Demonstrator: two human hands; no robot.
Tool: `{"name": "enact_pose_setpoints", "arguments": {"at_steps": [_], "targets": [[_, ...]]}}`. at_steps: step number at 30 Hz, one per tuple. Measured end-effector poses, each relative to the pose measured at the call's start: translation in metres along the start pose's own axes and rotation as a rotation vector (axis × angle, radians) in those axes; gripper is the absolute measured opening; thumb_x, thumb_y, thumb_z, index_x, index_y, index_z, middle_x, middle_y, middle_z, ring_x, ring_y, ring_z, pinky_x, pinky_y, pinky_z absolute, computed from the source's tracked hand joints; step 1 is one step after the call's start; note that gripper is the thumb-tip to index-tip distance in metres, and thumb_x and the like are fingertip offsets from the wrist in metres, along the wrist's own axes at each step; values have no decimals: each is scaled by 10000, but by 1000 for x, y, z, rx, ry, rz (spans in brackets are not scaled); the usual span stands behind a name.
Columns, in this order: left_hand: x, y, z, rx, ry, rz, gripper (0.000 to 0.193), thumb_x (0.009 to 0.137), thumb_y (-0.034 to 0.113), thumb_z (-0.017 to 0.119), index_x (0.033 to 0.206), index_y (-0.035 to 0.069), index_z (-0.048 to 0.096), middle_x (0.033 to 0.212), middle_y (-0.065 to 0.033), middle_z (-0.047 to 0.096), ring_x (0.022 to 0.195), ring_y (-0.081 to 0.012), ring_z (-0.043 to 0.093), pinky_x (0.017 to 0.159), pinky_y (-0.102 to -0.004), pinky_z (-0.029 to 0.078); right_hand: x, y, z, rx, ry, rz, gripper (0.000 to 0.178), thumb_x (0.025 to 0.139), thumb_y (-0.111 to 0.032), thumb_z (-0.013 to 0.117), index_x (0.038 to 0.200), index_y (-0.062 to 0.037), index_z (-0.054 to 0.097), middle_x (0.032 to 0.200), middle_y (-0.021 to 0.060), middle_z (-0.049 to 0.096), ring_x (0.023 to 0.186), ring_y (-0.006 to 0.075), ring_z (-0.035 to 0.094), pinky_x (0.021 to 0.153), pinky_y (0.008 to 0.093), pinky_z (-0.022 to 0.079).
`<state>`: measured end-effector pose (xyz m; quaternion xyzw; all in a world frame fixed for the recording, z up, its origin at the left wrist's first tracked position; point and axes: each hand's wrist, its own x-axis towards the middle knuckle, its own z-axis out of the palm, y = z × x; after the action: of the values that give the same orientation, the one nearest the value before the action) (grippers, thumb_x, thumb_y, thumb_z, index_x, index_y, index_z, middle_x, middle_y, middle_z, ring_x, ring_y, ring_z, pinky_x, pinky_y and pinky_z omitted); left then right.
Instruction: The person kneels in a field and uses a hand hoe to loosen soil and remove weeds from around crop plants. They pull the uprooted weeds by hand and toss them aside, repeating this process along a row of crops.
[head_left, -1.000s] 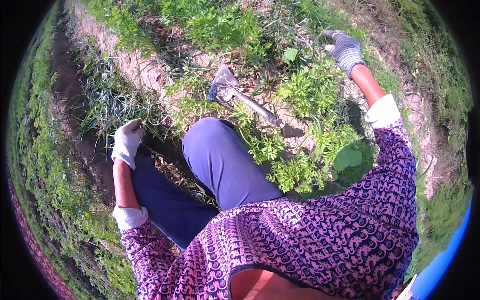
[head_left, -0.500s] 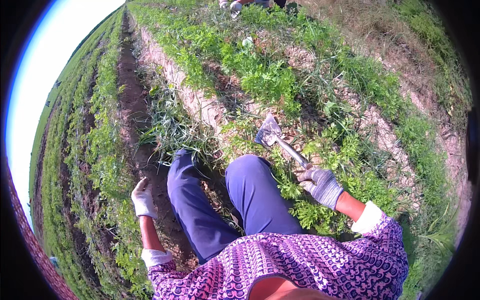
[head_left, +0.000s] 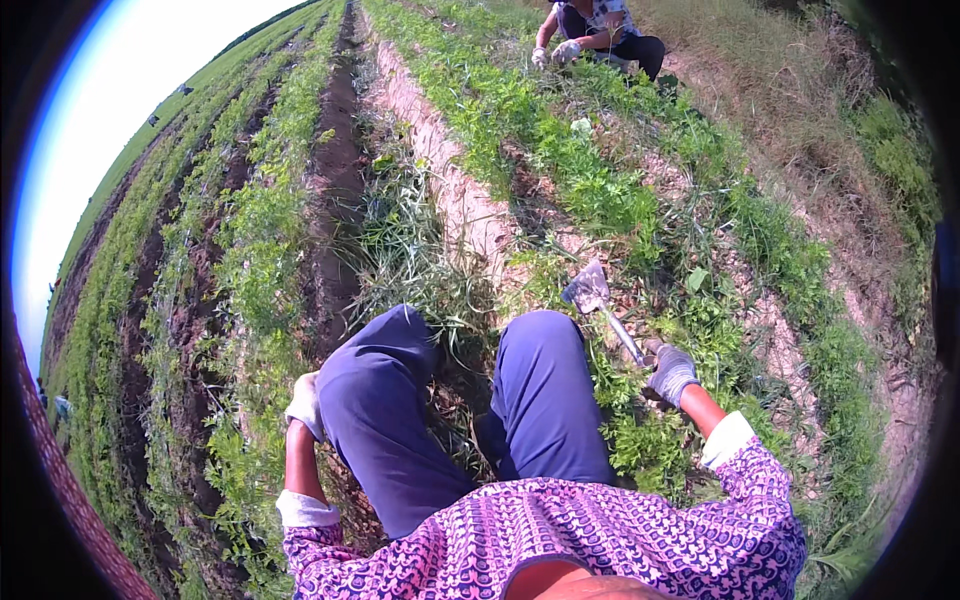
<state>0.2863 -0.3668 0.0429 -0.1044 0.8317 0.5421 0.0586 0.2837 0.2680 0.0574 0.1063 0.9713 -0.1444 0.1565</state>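
Observation:
My right hand (head_left: 672, 374), in a grey and white glove, is wrapped round the short handle of a hand hoe (head_left: 590, 288). The hoe's flat, flared metal blade points away from me and left, over the leafy green plants (head_left: 645, 430) right of my knees. My left hand (head_left: 304, 405), in a pale glove, rests against the outer side of my bent left leg (head_left: 375, 400). Its fingers are mostly hidden there, so their pose does not show.
Feathery crop rows (head_left: 265, 265) run away to the left. Ahead, limp grass (head_left: 405, 235) lies in the furrow beside a bare soil ridge (head_left: 440, 150). Farther off, a co-worker (head_left: 610, 25) crouches with gloved hands among the plants. Dry grass (head_left: 770, 110) borders the right.
The view has tilted up, showing more of the co-worker. My left hand has come in against my left leg, and my knees have spread. The right hand still holds the hoe.

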Motion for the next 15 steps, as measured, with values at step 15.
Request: {"name": "enact_pose_setpoints", "arguments": {"at_steps": [15], "targets": [[82, 12, 21, 646, -164, 67, 273, 756, 212, 632, 975, 59, 692, 882, -175, 675, 811, -319, 659, 766, -372, 509, 64, 71, 70, 1490, -189, 250, 335, 927, -238, 540, 1185, -28, 585, 1002, 40, 657, 732, 137, 608, 584, 282, 518]]}}
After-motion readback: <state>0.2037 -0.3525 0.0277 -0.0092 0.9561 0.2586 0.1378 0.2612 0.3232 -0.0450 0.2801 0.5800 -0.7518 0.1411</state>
